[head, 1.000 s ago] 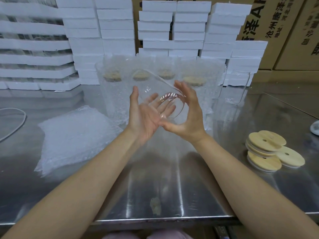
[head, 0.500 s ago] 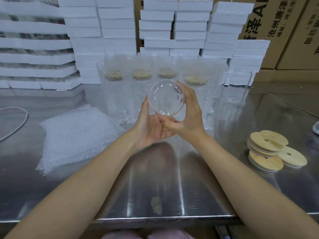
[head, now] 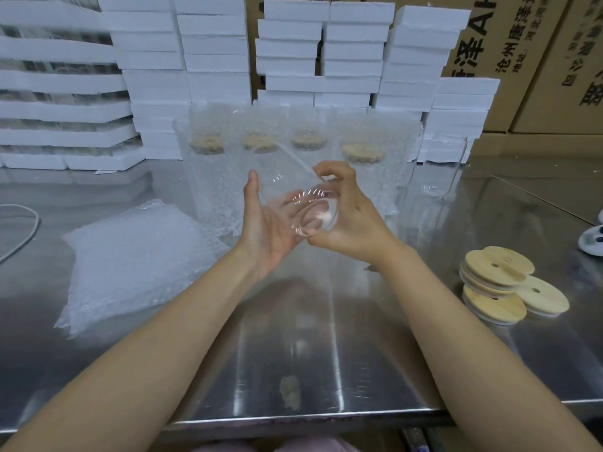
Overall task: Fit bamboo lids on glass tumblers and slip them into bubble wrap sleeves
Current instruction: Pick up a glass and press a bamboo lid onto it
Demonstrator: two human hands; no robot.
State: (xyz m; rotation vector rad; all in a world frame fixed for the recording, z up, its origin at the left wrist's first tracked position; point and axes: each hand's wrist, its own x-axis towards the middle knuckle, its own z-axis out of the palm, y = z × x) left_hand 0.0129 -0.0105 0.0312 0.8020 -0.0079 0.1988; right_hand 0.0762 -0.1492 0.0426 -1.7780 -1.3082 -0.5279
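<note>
A clear glass tumbler [head: 293, 187] lies tilted in the air above the steel table, its base toward me. My left hand [head: 266, 230] cradles it from below with straight fingers under the glass. My right hand [head: 346, 220] grips its right side, fingers curled over the wall and thumb under the base. A pile of round bamboo lids [head: 502, 285] lies on the table at the right. A flat stack of bubble wrap sleeves [head: 130, 262] lies at the left. Several sleeved tumblers with lids [head: 248, 148] stand in a row behind my hands.
One bare glass tumbler [head: 440, 164] stands at the back right. White foam boxes [head: 293, 50] are stacked along the back, cardboard cartons [head: 528, 53] behind them. A white cable [head: 19, 230] curves at the left edge. A white object [head: 592, 243] sits at the far right. The table's front edge [head: 310, 419] is near me.
The tumbler has been turned between my hands, from base facing me to tilted with its mouth away and to the left. My right fingers now curl over its wall.
</note>
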